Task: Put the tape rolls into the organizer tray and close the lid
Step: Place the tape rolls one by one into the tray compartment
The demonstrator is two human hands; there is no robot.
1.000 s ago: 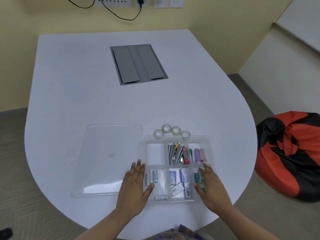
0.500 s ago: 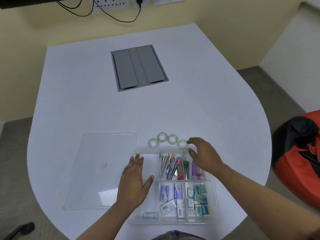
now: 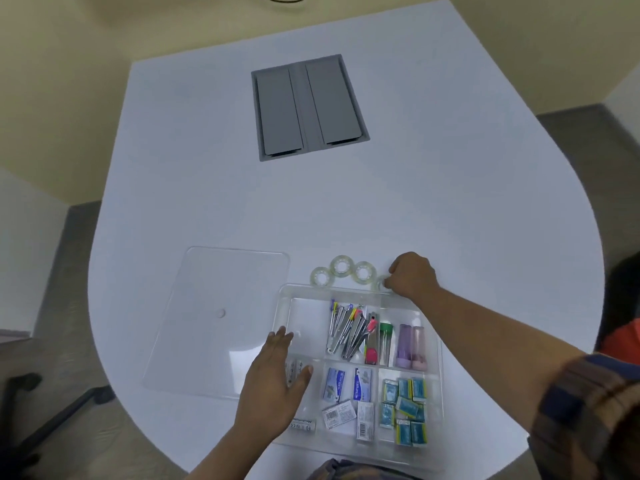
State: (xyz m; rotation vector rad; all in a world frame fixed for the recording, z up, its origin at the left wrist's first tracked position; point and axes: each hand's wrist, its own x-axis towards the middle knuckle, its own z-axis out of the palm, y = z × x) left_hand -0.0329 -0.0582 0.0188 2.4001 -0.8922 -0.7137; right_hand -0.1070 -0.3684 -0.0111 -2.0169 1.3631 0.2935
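Since half a second ago the right hand (image 3: 412, 274) has reached past the far rim of the organizer tray (image 3: 437, 344) and now curls over the rightmost tape roll (image 3: 381, 282), its fingers closed around it on the white table (image 3: 450, 188); most of that roll is hidden, so how firm the grasp is cannot be told. Just to its left, three more tape rolls (image 3: 341, 266) lie flat in a short arc, touching or nearly touching one another, just beyond the tray's far edge. The left hand (image 3: 275, 382) is spread flat, fingers loose and holding nothing, pressed on the tray's near-left part and partly covering the batteries (image 3: 294, 370) there. The far-left compartment holds nothing, the far-middle one clippers and pens (image 3: 349, 332), and the far-right one small tubes (image 3: 410, 346). Along the near side lie staple boxes (image 3: 348, 386) in the middle and blue-green packets (image 3: 405, 407) at the right. To the tray's left the clear lid (image 3: 214, 323) lies flat on the table, apart from the tray. Farther off, a grey cable hatch (image 3: 308, 107) is set into the tabletop.
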